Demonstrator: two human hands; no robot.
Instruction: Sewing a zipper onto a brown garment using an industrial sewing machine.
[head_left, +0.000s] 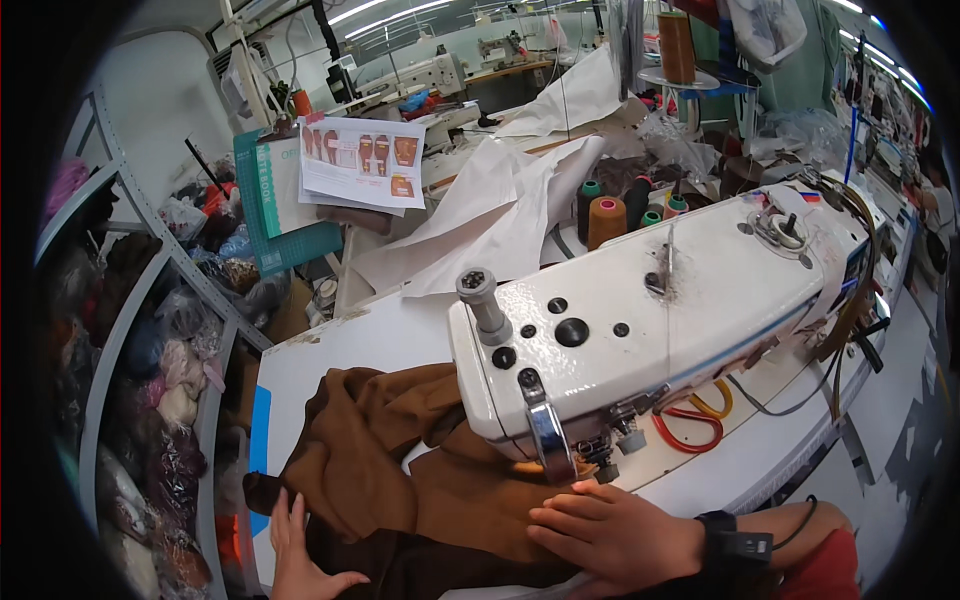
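Note:
A brown cloth garment piece (pixel 400 480), with a darker brown band along its near side, lies bunched on the white table under the head of a white sewing machine (pixel 600 330). My left hand (pixel 300 560) rests at the cloth's near left edge, thumb and fingers spread. My right hand (pixel 610 530) lies flat on the cloth just in front of the needle area, fingers stretched toward the presser foot. The machine's head partly hides the needle and the cloth beneath it. A dark band with a small box is on my right wrist.
Scissors with red and yellow handles (pixel 690 430) lie behind my right hand beside the machine. Thread cones (pixel 606 222) stand behind it. White sheets (pixel 490 220) and papers with garment pictures (pixel 362 160) are at the back. A metal shelf (pixel 170 250) with bagged materials stands left.

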